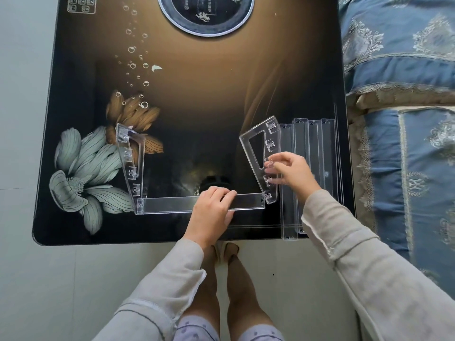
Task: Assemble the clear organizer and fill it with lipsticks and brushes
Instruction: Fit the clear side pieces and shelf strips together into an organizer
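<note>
A clear front strip point(170, 205) lies near the table's front edge, joined at its left end to an upright clear side panel point(129, 158). My left hand point(213, 207) presses down on the strip's right half. A second clear side panel point(261, 153) with a triangular cut-out stands at the strip's right end, and my right hand point(288, 169) pinches its slotted edge. Several loose clear strips point(312, 168) lie side by side just right of that panel. No lipsticks or brushes are in view.
The dark glossy table point(197, 99) carries printed flowers and bubbles, with a round panel point(205, 16) at the back. A blue patterned bedspread point(403, 94) borders the table's right side. Pale floor lies left and in front, where my legs stand.
</note>
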Tool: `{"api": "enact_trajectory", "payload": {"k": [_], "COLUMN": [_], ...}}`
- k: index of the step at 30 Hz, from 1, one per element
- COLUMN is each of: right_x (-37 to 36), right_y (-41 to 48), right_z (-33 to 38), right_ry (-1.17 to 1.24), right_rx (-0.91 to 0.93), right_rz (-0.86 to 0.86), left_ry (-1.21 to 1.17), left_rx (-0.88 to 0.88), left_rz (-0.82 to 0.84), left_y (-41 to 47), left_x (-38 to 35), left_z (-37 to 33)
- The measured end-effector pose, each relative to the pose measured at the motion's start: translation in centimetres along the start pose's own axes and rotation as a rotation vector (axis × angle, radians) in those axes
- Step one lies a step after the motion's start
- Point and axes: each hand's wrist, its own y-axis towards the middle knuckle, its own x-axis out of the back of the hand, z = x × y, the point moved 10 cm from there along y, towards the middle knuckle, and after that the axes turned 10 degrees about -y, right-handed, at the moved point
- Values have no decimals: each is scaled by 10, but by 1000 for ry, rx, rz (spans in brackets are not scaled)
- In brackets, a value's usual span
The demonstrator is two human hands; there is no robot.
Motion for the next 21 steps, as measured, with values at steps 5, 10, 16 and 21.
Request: {"api": "enact_trajectory", "payload": {"k": [5, 10, 16, 21], "right_x": [10, 13, 4, 0], "right_y": [-9, -18, -28, -28], "right_z": [-3, 13, 28, 30], "right_ry": [-35, -337, -493, -575], "right_rx": [22, 136, 225, 261], "right_rz": [-152, -293, -353, -360], "left_ry": [-6, 7, 19, 23], "left_rx": [12, 16, 13, 15], "left_rz": [-19, -13, -7, 13], "left_y": [2, 5, 5, 4], "left_x": [1, -1, -2, -3], "left_z": [-3, -3, -4, -4]}}
